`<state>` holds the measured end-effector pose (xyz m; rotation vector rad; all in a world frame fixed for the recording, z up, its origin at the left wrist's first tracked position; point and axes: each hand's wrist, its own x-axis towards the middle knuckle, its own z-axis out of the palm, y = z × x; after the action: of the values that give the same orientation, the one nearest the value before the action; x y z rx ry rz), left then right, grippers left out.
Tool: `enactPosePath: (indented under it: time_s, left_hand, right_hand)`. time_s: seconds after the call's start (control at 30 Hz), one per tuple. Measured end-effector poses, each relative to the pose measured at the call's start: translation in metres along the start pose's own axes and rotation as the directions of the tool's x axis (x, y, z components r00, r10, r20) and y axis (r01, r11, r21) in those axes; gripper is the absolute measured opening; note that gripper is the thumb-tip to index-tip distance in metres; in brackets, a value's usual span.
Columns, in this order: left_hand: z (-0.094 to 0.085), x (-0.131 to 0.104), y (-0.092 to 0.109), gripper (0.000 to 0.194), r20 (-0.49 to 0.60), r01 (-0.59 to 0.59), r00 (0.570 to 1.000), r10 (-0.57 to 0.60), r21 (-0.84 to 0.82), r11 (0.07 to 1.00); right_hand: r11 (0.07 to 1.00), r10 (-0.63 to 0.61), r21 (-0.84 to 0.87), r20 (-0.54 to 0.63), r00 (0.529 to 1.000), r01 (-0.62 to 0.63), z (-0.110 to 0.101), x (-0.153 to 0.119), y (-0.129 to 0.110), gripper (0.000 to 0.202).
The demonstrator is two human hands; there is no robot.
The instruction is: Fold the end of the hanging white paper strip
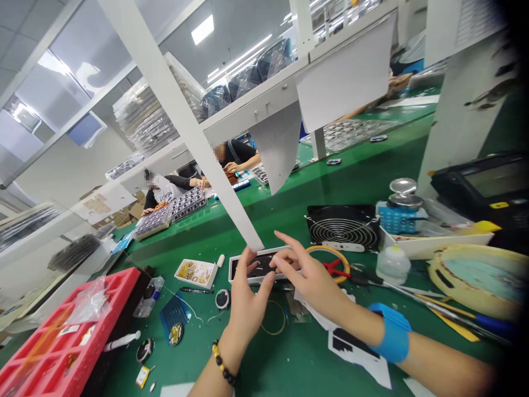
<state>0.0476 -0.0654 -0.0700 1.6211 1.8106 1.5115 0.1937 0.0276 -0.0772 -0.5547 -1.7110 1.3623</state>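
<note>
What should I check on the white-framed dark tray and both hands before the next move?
1. Left hand on the white-framed dark rectangular tray: ok, thumb and fingers touch its near edge.
2. Right hand on the tray: ok, fingers lie at its right end.
3. Tray level: cannot tell, hands cover part of it.
4. Tray contents: cannot tell, too small and dark.
5. Room beside the tray: not ok, red-handled scissors and a yellow ring lie close on the right.
6. Small white box of gold rings: ok, apart on the left on the green bench.
</note>
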Motion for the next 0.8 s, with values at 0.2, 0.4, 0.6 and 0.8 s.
enactPosePath:
  time_s: [0.2,0.4,0.6,0.8]
  left_hand:
    - [-0.002,0.003,0.000,0.029,0.142,-0.066,0.988,0.055,0.070,0.995]
    - [0.000,0.004,0.008,0.026,0.183,0.025,0.983,-0.016,-0.050,0.998]
    - [0.001,0.003,0.009,0.042,0.246,0.188,0.957,-0.156,-0.109,0.976]
    - [0.004,0.003,0.009,0.044,0.309,0.287,0.927,-0.212,-0.221,0.932]
  right_hand:
    - [0.982,0.132,0.119,0.124,0.983,-0.147,-0.006,0.020,0.018,0.062]
    - [0.993,0.065,-0.112,0.170,0.983,-0.047,-0.003,0.009,0.002,0.038]
    - [0.995,0.036,-0.095,0.148,0.988,-0.022,-0.002,0.003,-0.004,0.034]
    - [0.996,0.057,-0.078,0.147,0.988,-0.046,-0.002,-0.001,-0.006,0.032]
